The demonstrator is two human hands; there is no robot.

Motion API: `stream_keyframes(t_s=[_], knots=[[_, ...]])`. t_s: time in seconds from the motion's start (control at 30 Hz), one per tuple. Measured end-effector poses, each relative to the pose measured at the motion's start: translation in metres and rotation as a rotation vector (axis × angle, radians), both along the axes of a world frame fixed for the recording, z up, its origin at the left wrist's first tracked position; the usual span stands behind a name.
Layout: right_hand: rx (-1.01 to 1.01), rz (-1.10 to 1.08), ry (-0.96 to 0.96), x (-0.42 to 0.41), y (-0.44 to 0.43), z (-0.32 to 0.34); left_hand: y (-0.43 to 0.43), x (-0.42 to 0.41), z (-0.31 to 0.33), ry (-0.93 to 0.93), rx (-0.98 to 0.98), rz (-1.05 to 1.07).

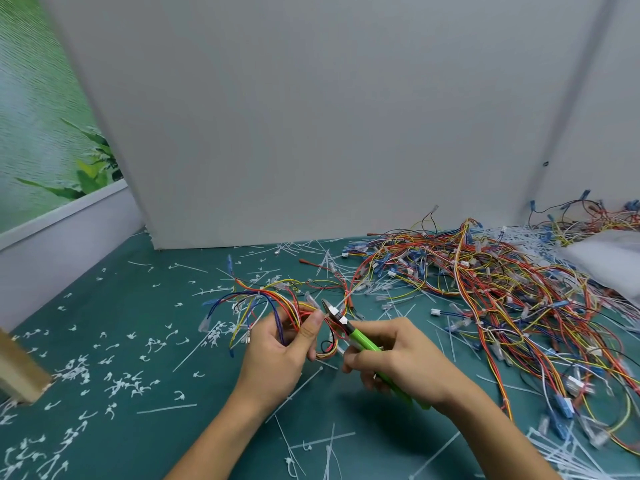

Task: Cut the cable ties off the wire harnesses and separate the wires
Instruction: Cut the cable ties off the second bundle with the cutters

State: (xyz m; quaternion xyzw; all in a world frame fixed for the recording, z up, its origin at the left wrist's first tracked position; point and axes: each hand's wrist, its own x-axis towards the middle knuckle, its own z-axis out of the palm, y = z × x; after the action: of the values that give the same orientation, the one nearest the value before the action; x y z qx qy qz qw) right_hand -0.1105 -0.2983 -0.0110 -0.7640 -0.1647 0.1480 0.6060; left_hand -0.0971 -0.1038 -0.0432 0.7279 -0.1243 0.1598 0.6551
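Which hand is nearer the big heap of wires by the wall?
Right. The right hand, gripping the green cutters, sits just left of the heap; the left hand, holding a harness, is farther left.

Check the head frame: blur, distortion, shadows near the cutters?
Head view: wide-angle distortion tilts the white board; cutters, left hand, right hand fairly sharp; wire pile blurs toward the frame edge; soft shadow on the mat below the hands; no glare.
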Motion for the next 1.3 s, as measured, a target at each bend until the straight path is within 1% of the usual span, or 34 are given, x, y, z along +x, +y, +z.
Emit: stream_keyframes(t_s=[0.13, 0.23, 0.5, 0.7, 0.87, 1.03, 1.17, 1.3], knots=[[-0.044, 0.005, -0.039, 0.001, -0.001, -0.002, 0.0, 0.0, 0.002, 0.001, -0.012, 0.025], [-0.041, 0.008, -0.041, 0.001, 0.0, -0.004, 0.003, 0.001, 0.003, 0.007, -0.018, 0.025], [-0.043, 0.021, -0.009, 0.001, 0.001, -0.008, 0.007, 0.001, 0.002, -0.012, 0.044, 0.004], [-0.042, 0.006, -0.04, 0.002, 0.002, -0.007, 0.006, 0.001, 0.0, -0.007, 0.056, -0.032], [-0.013, 0.006, -0.012, 0.002, 0.004, -0.008, 0.008, 0.003, -0.002, -0.009, 0.068, -0.03], [-0.03, 0.005, -0.031, 0.004, 0.004, -0.01, 0.009, 0.003, -0.004, -0.002, 0.116, -0.015], [0.007, 0.03, -0.054, 0.003, 0.004, -0.011, 0.008, 0.003, -0.003, -0.005, 0.114, -0.013], [-0.011, 0.02, -0.058, 0.003, 0.004, -0.009, 0.007, 0.001, -0.001, -0.009, 0.087, -0.018]])
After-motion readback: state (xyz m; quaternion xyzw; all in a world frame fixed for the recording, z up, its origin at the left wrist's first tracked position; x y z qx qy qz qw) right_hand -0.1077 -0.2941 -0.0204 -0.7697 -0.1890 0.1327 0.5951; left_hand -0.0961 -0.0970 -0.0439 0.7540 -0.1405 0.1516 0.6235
